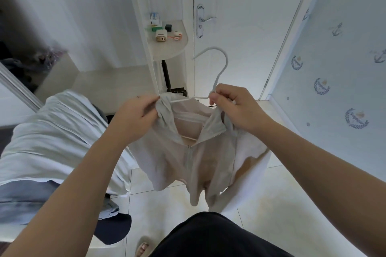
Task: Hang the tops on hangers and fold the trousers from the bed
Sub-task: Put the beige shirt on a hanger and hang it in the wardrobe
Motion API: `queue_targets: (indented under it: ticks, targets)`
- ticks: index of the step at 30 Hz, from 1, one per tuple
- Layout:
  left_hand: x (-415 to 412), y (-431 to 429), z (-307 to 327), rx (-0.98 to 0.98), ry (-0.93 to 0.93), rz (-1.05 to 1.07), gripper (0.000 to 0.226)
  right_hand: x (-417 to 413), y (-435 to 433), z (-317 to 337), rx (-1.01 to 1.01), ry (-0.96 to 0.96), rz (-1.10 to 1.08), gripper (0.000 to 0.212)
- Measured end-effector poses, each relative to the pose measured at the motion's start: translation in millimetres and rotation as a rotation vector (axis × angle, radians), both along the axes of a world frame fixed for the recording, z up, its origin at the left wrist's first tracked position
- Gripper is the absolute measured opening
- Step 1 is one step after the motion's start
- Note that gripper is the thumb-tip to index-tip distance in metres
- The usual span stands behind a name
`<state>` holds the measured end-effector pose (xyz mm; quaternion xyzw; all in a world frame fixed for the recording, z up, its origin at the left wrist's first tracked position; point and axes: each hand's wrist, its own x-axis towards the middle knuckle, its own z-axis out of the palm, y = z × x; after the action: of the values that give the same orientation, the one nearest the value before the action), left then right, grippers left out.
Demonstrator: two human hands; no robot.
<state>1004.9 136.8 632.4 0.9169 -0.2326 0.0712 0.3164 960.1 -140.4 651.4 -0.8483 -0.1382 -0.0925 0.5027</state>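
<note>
Hanger (221, 72) bar runs L-R btwn hands: L hand (135, 115) pinches top (177, 158) collar at left end, R hand (236, 108) pinches Hanger neck.

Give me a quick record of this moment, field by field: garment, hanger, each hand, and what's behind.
garment: beige zip-front top, zip partly open, held up
hanger: white, hook up, inside the top's neckline
left hand: grips the top's collar edge
right hand: pinches the hanger's neck at the collar
behind: white door, corner shelf with small items
</note>
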Motion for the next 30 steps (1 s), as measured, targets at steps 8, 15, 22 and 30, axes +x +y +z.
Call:
queue_targets:
  ticks: [8, 15, 22, 30]
  targets:
    - [-11, -31, -8, -0.100, 0.135, -0.057, 0.034, 3, 8, -4, -0.128, 0.054, 0.071, 0.029]
    - [-10, -27, 2, 0.048, -0.059, 0.013, 0.028, 25, -2, 34, -0.511, -0.027, 0.088, 0.038]
    - [-3, -14, 3, -0.152, -0.010, 0.087, 0.039, 23, 2, 27, -0.279, 0.205, 0.138, 0.055]
    - [20, 19, 18, -0.142, -0.082, 0.374, 0.045, 20, -39, -5, -0.307, 0.057, 0.001, 0.021]
